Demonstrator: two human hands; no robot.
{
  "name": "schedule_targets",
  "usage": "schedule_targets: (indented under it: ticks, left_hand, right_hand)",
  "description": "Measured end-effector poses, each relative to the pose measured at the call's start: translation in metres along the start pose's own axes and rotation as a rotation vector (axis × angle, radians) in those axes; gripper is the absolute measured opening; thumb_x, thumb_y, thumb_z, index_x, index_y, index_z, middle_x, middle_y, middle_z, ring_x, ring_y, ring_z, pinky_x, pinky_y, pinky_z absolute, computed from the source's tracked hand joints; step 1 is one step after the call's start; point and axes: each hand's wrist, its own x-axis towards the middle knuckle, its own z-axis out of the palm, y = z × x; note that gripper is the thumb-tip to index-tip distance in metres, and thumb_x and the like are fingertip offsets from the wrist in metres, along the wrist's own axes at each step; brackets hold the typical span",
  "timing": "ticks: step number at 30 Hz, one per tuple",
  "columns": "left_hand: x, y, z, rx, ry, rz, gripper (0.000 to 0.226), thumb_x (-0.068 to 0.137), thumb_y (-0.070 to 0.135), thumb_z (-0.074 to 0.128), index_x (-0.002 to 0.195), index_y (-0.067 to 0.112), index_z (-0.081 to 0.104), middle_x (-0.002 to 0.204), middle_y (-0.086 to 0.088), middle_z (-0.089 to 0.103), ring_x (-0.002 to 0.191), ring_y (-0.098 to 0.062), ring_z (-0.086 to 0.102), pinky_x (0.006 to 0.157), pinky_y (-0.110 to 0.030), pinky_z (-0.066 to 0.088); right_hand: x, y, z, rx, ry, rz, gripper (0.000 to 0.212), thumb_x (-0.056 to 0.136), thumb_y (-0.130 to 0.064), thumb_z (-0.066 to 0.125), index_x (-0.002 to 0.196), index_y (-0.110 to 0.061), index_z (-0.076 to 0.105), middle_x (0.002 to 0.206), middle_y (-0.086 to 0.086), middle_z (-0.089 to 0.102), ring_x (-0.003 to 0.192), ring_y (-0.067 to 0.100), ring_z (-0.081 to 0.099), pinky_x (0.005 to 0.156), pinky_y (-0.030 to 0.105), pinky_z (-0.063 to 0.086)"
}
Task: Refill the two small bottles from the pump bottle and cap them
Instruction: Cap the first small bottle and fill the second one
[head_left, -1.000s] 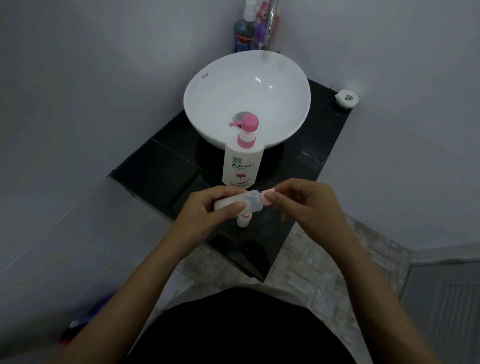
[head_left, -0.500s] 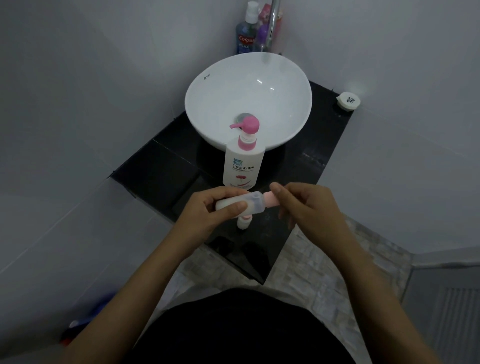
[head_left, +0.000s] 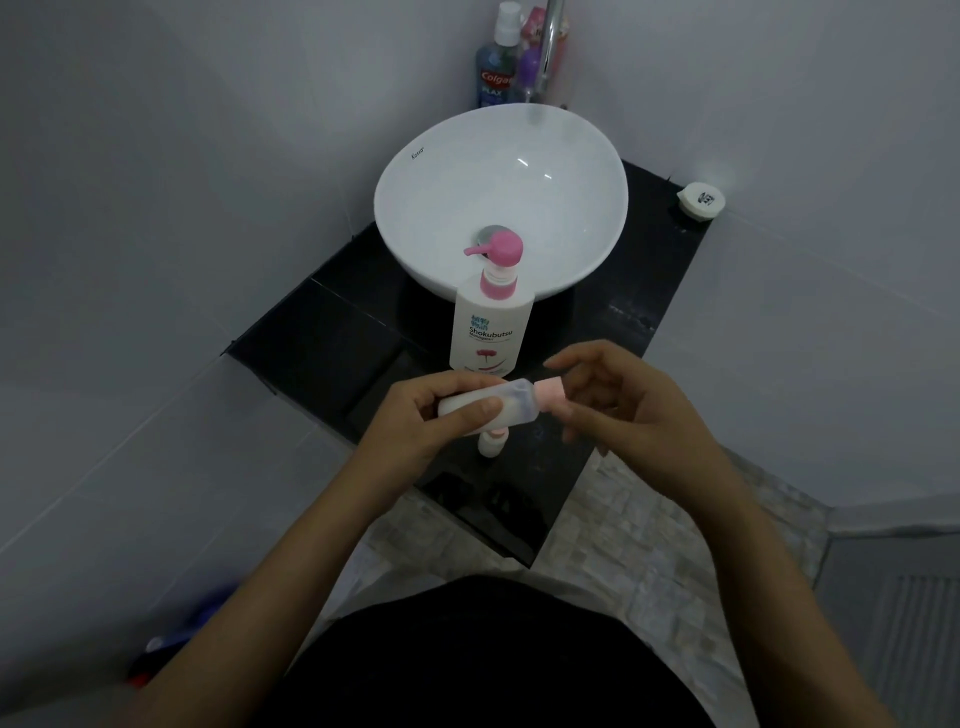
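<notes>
My left hand grips a small translucent bottle lying sideways, its pink cap pointing right. My right hand is at the cap, thumb and fingertips touching it, the other fingers spread. A second small bottle with a pink cap stands on the black counter just below my left hand, partly hidden. The white pump bottle with a pink pump head stands upright behind both, in front of the basin.
A white bowl basin sits on the counter, with a faucet and a mouthwash bottle behind it. A small white round container rests at the counter's far right corner. Tiled walls close in on both sides.
My right hand has loosened around the pink cap, its fingers spreading while the tips stay on it. The small bottle stays sideways in my left hand.
</notes>
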Motion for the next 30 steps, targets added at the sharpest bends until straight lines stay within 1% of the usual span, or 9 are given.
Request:
schedule_targets:
  ticks: [2,6,9,12,16,20,25,28,30]
  left_hand:
    - [-0.001,0.0,0.0,0.008,0.002,0.001,0.028,0.076,0.032,0.065,0.102,0.023,0.072,0.099,0.013,0.072,0.093,0.001,0.065,0.071,-0.008,0.048]
    - [-0.002,0.0,0.001,0.012,-0.006,-0.004,0.027,0.076,0.035,0.065,0.1,0.028,0.072,0.099,0.012,0.072,0.091,0.001,0.065,0.071,-0.007,0.048]
    - [-0.002,0.002,0.001,-0.004,0.006,0.001,0.024,0.076,0.033,0.064,0.098,0.029,0.072,0.096,0.015,0.073,0.09,0.003,0.065,0.071,-0.008,0.048]
    - [-0.003,0.003,0.0,-0.008,0.017,0.0,0.02,0.076,0.033,0.063,0.094,0.035,0.073,0.093,0.017,0.073,0.088,0.004,0.065,0.069,-0.007,0.048]
    - [-0.004,0.001,0.001,-0.009,0.015,-0.017,0.021,0.076,0.033,0.064,0.095,0.03,0.073,0.093,0.016,0.074,0.088,0.003,0.066,0.07,-0.007,0.048]
    - [-0.003,-0.001,0.001,-0.026,0.04,-0.081,0.026,0.076,0.038,0.062,0.096,0.028,0.074,0.094,0.013,0.074,0.086,0.003,0.066,0.068,-0.008,0.048]
    - [-0.002,0.002,0.002,-0.026,0.043,-0.065,0.021,0.075,0.038,0.062,0.092,0.032,0.073,0.09,0.017,0.073,0.084,0.005,0.065,0.069,-0.007,0.048]
    - [-0.002,0.0,0.005,-0.037,0.051,-0.049,0.018,0.079,0.025,0.063,0.095,0.025,0.071,0.087,0.019,0.074,0.083,0.005,0.066,0.067,-0.007,0.048]
    - [-0.002,-0.001,0.005,-0.035,0.064,-0.055,0.018,0.08,0.019,0.064,0.097,0.022,0.071,0.087,0.018,0.075,0.084,0.003,0.067,0.068,-0.008,0.049]
  right_hand:
    - [0.0,0.002,0.003,-0.02,0.01,0.021,0.022,0.08,-0.039,0.062,0.095,-0.024,0.064,0.078,-0.005,0.07,0.059,0.009,0.066,0.051,0.009,0.045]
    - [0.001,0.0,0.012,-0.064,0.129,0.09,0.036,0.075,-0.058,0.047,0.081,-0.027,0.063,0.066,-0.007,0.068,0.048,0.009,0.061,0.048,0.011,0.046]
    - [-0.002,-0.001,0.005,0.024,0.034,0.038,0.033,0.078,-0.045,0.06,0.106,-0.029,0.058,0.085,-0.005,0.068,0.065,0.012,0.067,0.054,0.012,0.048]
    - [-0.003,0.002,0.003,0.011,-0.03,0.017,0.023,0.083,-0.022,0.065,0.106,-0.025,0.061,0.088,-0.003,0.07,0.067,0.014,0.068,0.054,0.014,0.049]
    - [0.0,0.004,0.011,-0.002,0.068,0.072,0.009,0.087,-0.03,0.058,0.091,-0.025,0.064,0.072,-0.003,0.07,0.051,0.013,0.064,0.045,0.014,0.044]
    - [0.002,0.003,0.007,0.054,0.012,0.059,0.031,0.077,-0.036,0.065,0.106,-0.024,0.062,0.083,-0.002,0.071,0.063,0.014,0.068,0.051,0.026,0.054]
    - [0.003,0.008,0.013,0.012,0.062,0.043,0.013,0.084,-0.029,0.062,0.094,-0.022,0.066,0.066,0.005,0.069,0.053,0.026,0.061,0.047,0.026,0.049]
    - [0.004,0.011,0.022,-0.033,0.107,0.057,0.006,0.089,-0.023,0.058,0.09,-0.022,0.064,0.058,0.0,0.064,0.045,0.006,0.056,0.043,0.015,0.045]
    - [0.003,0.013,0.027,-0.019,0.128,0.085,0.007,0.09,-0.021,0.056,0.089,-0.023,0.063,0.056,-0.003,0.062,0.043,0.002,0.054,0.042,0.013,0.043]
